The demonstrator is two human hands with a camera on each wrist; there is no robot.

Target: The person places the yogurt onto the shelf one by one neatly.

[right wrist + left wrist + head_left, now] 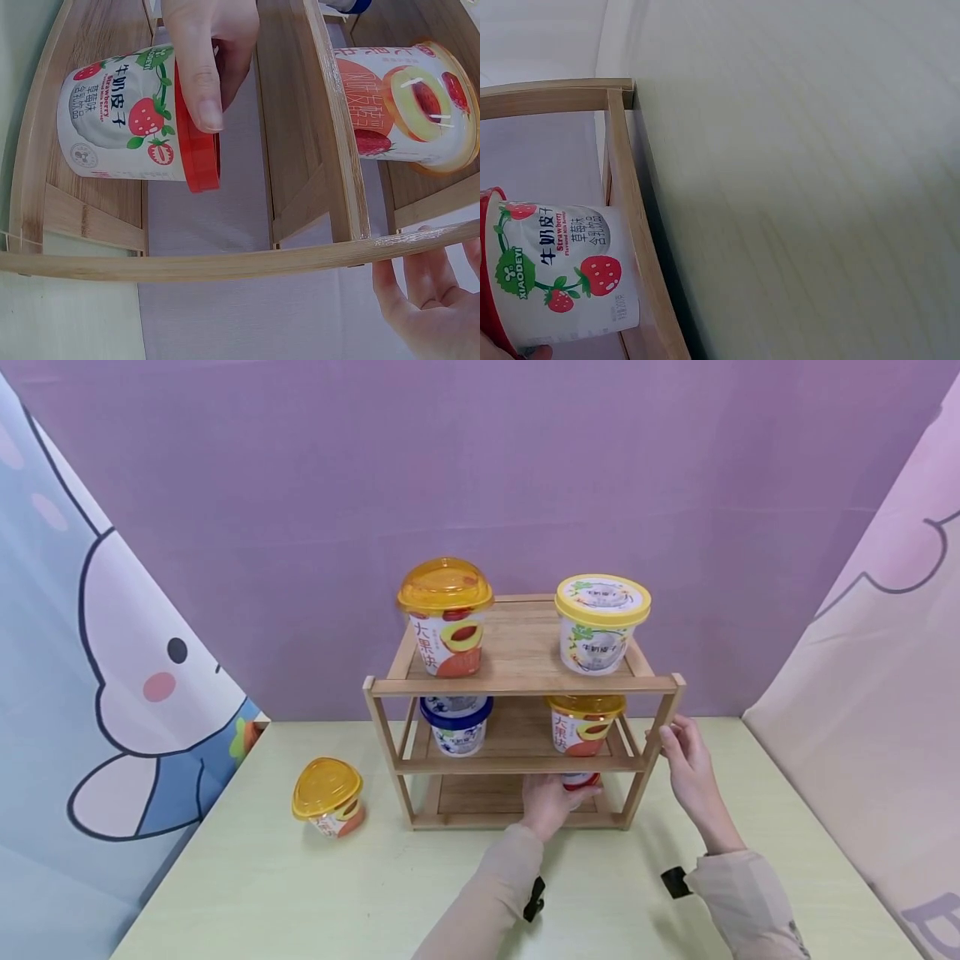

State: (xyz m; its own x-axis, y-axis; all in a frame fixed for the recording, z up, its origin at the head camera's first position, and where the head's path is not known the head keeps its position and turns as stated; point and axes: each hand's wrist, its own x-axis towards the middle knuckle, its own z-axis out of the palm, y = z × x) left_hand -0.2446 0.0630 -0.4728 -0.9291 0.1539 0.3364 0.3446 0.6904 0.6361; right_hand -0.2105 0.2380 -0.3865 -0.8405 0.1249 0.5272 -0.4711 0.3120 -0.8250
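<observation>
On the bottom shelf of the wooden rack (517, 766), my left hand (546, 803) holds a white strawberry milk cup with a red lid (127, 116). In the right wrist view, the thumb of that hand lies over the lid while the cup's base faces the front of the rack's lower level. The left wrist view shows the cup's printed side (566, 262) close up, with fingertips at its lower edge. My right hand (688, 768) is at the rack's right side, its loosely bent fingers (431, 277) touching the front right post.
An orange-lidded fruit cup (450, 635) and a yellow-lidded cup (596, 643) stand on the top shelf. Below are a blue-lidded cup (459, 735) and another orange-lidded fruit cup (581, 731). One more orange-lidded cup (330, 797) tilts on the table, left of the rack.
</observation>
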